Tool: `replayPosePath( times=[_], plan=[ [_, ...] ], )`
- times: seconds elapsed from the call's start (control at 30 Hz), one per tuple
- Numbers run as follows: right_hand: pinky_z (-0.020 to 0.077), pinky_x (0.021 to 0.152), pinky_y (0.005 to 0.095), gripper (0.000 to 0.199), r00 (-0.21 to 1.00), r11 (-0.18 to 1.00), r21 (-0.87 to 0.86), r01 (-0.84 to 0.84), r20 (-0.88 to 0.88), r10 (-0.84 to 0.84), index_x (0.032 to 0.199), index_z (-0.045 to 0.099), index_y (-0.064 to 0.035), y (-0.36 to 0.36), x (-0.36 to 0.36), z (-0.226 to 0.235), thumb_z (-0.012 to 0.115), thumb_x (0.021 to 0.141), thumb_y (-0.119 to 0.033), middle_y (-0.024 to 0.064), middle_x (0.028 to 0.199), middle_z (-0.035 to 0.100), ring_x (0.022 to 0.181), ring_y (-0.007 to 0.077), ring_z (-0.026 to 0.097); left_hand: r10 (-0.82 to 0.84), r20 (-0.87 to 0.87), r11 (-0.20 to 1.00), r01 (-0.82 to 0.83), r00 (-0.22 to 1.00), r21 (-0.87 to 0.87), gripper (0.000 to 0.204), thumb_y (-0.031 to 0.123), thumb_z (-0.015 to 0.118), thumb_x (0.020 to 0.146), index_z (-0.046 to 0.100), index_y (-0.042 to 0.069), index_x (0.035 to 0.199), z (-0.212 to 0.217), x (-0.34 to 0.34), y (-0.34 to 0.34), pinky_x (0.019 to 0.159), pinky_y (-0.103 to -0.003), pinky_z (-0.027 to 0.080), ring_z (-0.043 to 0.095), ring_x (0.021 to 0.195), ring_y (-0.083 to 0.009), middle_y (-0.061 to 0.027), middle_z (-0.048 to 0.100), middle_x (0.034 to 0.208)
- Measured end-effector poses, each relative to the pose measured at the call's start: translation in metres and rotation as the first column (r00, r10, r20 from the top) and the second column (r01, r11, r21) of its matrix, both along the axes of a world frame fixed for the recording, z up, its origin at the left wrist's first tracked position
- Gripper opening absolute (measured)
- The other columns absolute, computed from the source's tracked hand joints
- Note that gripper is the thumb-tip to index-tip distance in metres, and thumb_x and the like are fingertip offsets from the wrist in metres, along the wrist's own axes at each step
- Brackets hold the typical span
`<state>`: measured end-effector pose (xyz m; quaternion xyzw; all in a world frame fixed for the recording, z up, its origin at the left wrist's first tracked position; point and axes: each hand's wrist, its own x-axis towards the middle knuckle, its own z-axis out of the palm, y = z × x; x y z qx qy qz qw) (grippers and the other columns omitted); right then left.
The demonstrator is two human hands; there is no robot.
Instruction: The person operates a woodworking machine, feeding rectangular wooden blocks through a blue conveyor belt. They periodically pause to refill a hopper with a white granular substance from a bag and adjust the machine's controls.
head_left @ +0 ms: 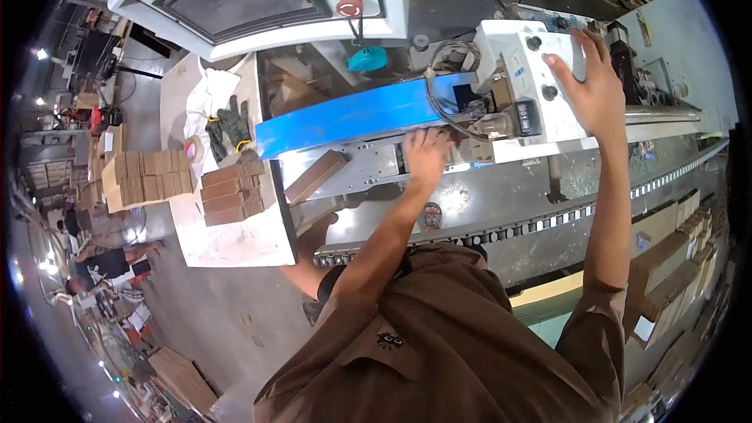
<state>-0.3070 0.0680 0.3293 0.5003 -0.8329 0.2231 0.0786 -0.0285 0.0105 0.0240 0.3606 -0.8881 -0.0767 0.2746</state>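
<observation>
My left hand [427, 158] lies palm down on the grey metal bed [364, 164] of a machine, beside the long blue guard [360, 113]. Its fingers are stretched forward and slightly apart; what lies under them is hidden. My right hand [597, 88] rests, fingers spread and thumb out, against the white machine head [521, 70] with its black knobs [549, 93]. A small black counter display [528, 119] sits low on that head, between my two hands. On the bed's left end lies a brown rectangular bar [316, 175], apart from my left hand.
A white table [227, 247] at left carries stacked brown blocks [233, 192], dark gloves [233, 124] and a tape roll [193, 149]. A white console [258, 0] with a green light and red stop button stands beyond. A cable chain [501, 233] runs along the near side.
</observation>
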Motion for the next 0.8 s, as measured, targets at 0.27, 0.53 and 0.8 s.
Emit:
replayPosePath(
  times=[0.27,0.53,0.8],
  plan=[
    [0.0550,0.101,0.0492,0.080,0.998,1.000,0.024,0.011,-0.056,-0.010,0.146,0.061,-0.0083,0.003,-0.004,-0.006,0.066,0.095,-0.070,0.0200,0.146,0.062,0.126,0.0436,0.066,0.359,0.082,0.932,-0.352,0.930,-0.091,0.024,0.015,0.083,0.084,0.079,0.017,0.108,0.048,0.205,-0.025,0.106,-0.048,0.030,0.061,0.114,-0.0267,-0.0029,0.071,0.111],
    [0.0557,0.101,0.0498,0.083,0.997,0.999,0.020,0.032,-0.072,-0.030,0.148,0.061,-0.0102,0.004,-0.010,-0.013,0.064,0.094,-0.074,0.0204,0.149,0.060,0.126,0.0430,0.066,0.258,0.316,0.959,-0.282,0.913,0.031,0.052,0.024,0.079,0.090,0.068,0.012,0.139,0.084,0.273,-0.053,0.112,-0.052,0.034,0.059,0.126,-0.0264,-0.0048,0.068,0.137],
    [0.0553,0.101,0.0495,0.085,0.999,0.999,0.036,0.016,-0.035,-0.015,0.148,0.060,-0.0079,0.001,-0.003,-0.006,0.065,0.094,-0.074,0.0224,0.150,0.059,0.126,0.0437,0.066,0.149,0.166,0.988,-0.154,0.975,0.016,0.054,0.012,0.078,0.086,0.066,0.016,0.138,0.078,0.180,-0.014,0.107,-0.053,0.036,0.060,0.122,-0.0290,-0.0069,0.065,0.132]
  ],
)
